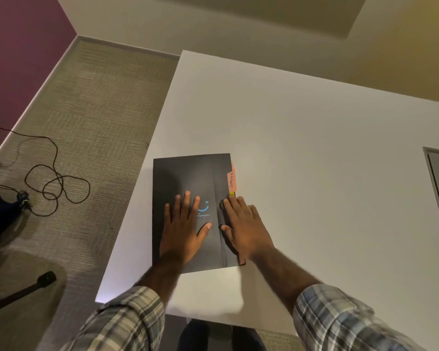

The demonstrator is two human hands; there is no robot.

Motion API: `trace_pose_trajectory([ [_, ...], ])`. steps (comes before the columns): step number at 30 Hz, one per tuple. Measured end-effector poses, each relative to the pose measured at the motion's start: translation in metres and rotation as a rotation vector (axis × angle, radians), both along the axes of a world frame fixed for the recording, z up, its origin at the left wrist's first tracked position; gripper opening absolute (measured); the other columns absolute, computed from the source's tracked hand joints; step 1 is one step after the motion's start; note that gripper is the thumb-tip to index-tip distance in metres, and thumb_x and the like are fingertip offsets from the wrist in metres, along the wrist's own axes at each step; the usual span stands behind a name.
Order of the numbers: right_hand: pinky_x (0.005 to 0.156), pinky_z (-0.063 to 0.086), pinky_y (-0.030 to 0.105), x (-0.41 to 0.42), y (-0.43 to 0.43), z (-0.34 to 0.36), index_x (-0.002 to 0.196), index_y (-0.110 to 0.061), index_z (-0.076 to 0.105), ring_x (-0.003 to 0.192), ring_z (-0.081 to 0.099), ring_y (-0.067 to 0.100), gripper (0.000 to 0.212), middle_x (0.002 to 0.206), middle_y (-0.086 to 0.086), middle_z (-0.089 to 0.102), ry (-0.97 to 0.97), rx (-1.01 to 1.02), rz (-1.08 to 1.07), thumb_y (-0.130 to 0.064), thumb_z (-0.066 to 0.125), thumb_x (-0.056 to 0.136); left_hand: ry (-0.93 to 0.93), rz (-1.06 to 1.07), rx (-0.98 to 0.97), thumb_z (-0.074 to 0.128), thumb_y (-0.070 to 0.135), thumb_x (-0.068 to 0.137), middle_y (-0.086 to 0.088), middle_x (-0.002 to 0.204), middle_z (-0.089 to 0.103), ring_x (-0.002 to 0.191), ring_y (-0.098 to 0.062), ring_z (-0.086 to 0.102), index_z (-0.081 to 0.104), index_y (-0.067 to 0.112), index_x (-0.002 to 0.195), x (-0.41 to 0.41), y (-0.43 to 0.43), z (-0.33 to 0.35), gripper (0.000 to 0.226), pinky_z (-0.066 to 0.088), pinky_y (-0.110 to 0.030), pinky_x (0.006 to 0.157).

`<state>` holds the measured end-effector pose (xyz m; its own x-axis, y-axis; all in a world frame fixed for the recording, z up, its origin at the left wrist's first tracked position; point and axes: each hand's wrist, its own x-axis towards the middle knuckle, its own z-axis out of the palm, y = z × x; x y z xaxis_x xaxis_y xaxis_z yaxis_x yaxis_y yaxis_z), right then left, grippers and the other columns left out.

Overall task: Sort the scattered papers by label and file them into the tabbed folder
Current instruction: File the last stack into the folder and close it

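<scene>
**Closed folder pressed flat under both hands**

A dark folder (188, 178) is laid closed on the white worktop (302, 148), near the worktop's left edge and close to the near edge. A blue smile-shaped mark is printed on its cover, partly hidden by the fingers of the left hand.

The left hand (184, 228) is placed palm down on the cover, fingers spread and extended, thumb out to the right. Nothing is gripped; the hand is simply rested flat on the cover.

The right hand (243, 228) is also laid flat with fingers extended, positioned over the right edge of the folder so that it lies partly on the cover and partly on the worktop. No object is enclosed by it.

An orange tab (231, 179) bearing handwritten lettering is seen projecting from the right edge of the folder. A yellow tab (231, 194) is visible just below it, touching the right hand's fingertips.

Plaid sleeves are worn on both forearms. A black cable (53, 178) is coiled on the carpet to the left of the worktop
</scene>
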<state>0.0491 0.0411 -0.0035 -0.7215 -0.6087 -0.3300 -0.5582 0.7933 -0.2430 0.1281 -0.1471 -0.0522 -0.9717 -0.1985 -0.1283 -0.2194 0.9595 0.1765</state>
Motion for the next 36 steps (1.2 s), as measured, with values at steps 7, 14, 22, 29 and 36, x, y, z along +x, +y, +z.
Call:
trace_pose_trajectory([
  [7, 0.126, 0.006, 0.050, 0.006, -0.007, -0.009, 0.162, -0.019, 0.000, 0.157, -0.006, 0.027, 0.073, 0.170, 0.003, -0.007, -0.007, 0.087, -0.013, -0.060, 0.019, 0.104, -0.014, 0.017, 0.036, 0.040, 0.069, 0.094, -0.010, 0.170, 0.011, 0.157, -0.035, 0.010, 0.020, 0.022, 0.161, -0.001, -0.001, -0.003, 0.084, 0.013, -0.057, 0.125],
  [14, 0.125, 0.003, 0.051, 0.009, -0.014, -0.018, 0.162, -0.020, -0.004, 0.156, -0.010, 0.026, 0.083, 0.169, 0.002, -0.011, -0.003, 0.135, -0.051, -0.072, 0.011, 0.099, -0.019, 0.020, 0.051, 0.037, 0.071, 0.094, -0.007, 0.170, 0.009, 0.157, -0.035, 0.008, 0.017, 0.024, 0.162, -0.001, -0.001, -0.004, 0.084, 0.011, -0.056, 0.125],
  [22, 0.125, 0.000, 0.050, 0.013, -0.009, -0.021, 0.161, -0.021, -0.007, 0.155, -0.014, 0.026, 0.089, 0.169, 0.001, -0.013, -0.001, 0.132, -0.045, -0.077, 0.009, 0.095, -0.004, 0.025, 0.065, 0.034, 0.071, 0.093, -0.009, 0.170, 0.012, 0.156, -0.036, 0.012, 0.020, 0.023, 0.161, -0.001, 0.000, -0.002, 0.084, 0.012, -0.057, 0.124],
  [29, 0.123, -0.001, 0.060, 0.013, -0.010, -0.025, 0.160, -0.019, -0.013, 0.153, -0.017, 0.031, 0.097, 0.167, 0.004, -0.017, 0.027, 0.228, 0.018, -0.083, 0.005, 0.090, -0.015, 0.024, 0.054, 0.036, 0.072, 0.094, -0.008, 0.171, 0.009, 0.157, -0.035, 0.009, 0.017, 0.025, 0.162, -0.001, 0.000, -0.004, 0.085, 0.010, -0.057, 0.125],
  [36, 0.120, -0.004, 0.061, 0.012, -0.017, -0.015, 0.158, -0.016, -0.018, 0.146, -0.029, 0.031, 0.101, 0.163, 0.006, -0.026, 0.009, 0.337, 0.041, -0.083, 0.012, 0.089, -0.041, 0.024, 0.067, 0.040, 0.071, 0.094, -0.008, 0.171, 0.008, 0.157, -0.035, 0.008, 0.017, 0.025, 0.162, -0.002, -0.001, -0.001, 0.085, 0.008, -0.056, 0.124],
])
